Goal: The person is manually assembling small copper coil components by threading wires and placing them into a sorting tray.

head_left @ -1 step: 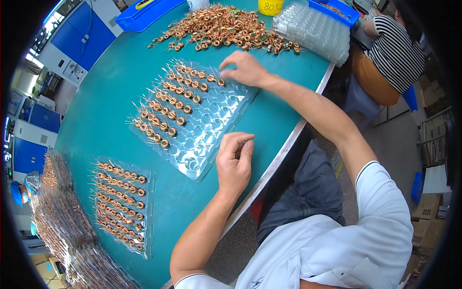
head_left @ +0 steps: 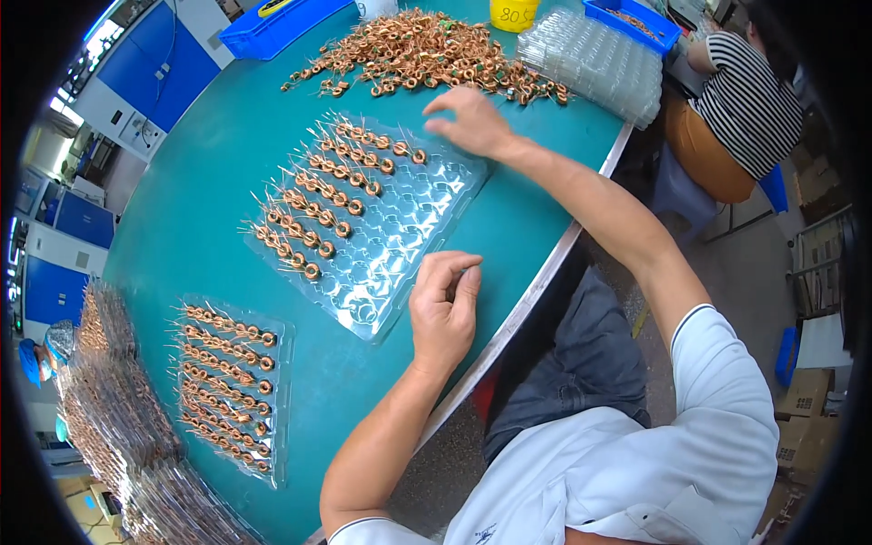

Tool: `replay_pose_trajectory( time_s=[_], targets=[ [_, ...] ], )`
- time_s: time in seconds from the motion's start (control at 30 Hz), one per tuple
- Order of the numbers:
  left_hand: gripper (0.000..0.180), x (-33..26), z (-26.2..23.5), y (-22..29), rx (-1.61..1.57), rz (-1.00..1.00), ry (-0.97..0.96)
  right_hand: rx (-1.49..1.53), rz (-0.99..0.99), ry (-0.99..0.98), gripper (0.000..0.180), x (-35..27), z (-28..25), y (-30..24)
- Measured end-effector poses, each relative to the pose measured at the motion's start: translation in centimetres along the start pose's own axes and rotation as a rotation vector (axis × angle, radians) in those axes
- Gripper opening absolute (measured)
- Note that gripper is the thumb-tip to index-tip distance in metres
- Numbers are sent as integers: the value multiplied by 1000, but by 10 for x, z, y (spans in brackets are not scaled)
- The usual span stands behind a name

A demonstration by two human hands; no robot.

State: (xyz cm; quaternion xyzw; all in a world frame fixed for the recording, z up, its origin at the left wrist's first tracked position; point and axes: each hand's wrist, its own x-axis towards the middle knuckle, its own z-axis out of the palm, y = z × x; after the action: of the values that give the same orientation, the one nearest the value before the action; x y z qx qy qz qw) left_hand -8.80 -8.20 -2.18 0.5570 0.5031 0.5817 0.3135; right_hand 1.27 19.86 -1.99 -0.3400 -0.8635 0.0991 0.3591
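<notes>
My right hand (head_left: 470,123) hovers just past the far right corner of a clear plastic tray (head_left: 386,263), between it and the heap of coils. Its thumb and fingers are apart, with nothing visible in them. Copper-wound ring coils (head_left: 320,216) with thin wire leads sit in rows on the tray's left and far part; the nearer right pockets hold none. By the tray's right edge rests my left hand (head_left: 442,309), fingers curled in toward the thumb. Whatever the left hand may hold is hidden inside the curl.
A large heap of coils (head_left: 427,53) lies at the far side, beside stacked clear trays (head_left: 590,62). A filled tray (head_left: 232,391) lies at left, near tall stacks of filled trays (head_left: 123,400). Blue bins (head_left: 282,27) and a yellow cup (head_left: 513,13) stand behind. A person in stripes (head_left: 754,100) sits at right.
My right hand has drawn slightly away from the tray's far row of coils, toward the heap and a little to the right. My left hand stays practically in place.
</notes>
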Motion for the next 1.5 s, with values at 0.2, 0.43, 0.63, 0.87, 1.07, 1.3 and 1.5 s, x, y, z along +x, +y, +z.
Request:
replay_pose_trajectory(
  time_s=[0.2, 0.43, 0.63, 0.87, 1.07, 1.3, 1.5],
  targets=[
    [7, 2, 5, 5, -17, -2, -30, -688, 184, -3, 60, 26, -31, 61],
    [7, 2, 4, 5, -32, -20, -35, -603, -84, -241, 40, 4, -59, 50],
    [9, 4, 5, 5, 111, 8, -3, -103, -273, -236, 36, -62, -96, 23],
    [31, 1, 13, -3, 277, 29, 69, 18, 55, -60, 28, -69, -114, 21],
    [30, 3, 9, 3, 9, -106, 24, 281, 139, 148, 29, -78, -111, 11],
    [22, 1, 7, -3, 23, -88, -63, 767, 339, -17, 28, -106, -98, 1],
    [26, -2, 8, -3, -126, -159, -28, 884, 235, 160, 31, -117, -106, -31]
  ],
)
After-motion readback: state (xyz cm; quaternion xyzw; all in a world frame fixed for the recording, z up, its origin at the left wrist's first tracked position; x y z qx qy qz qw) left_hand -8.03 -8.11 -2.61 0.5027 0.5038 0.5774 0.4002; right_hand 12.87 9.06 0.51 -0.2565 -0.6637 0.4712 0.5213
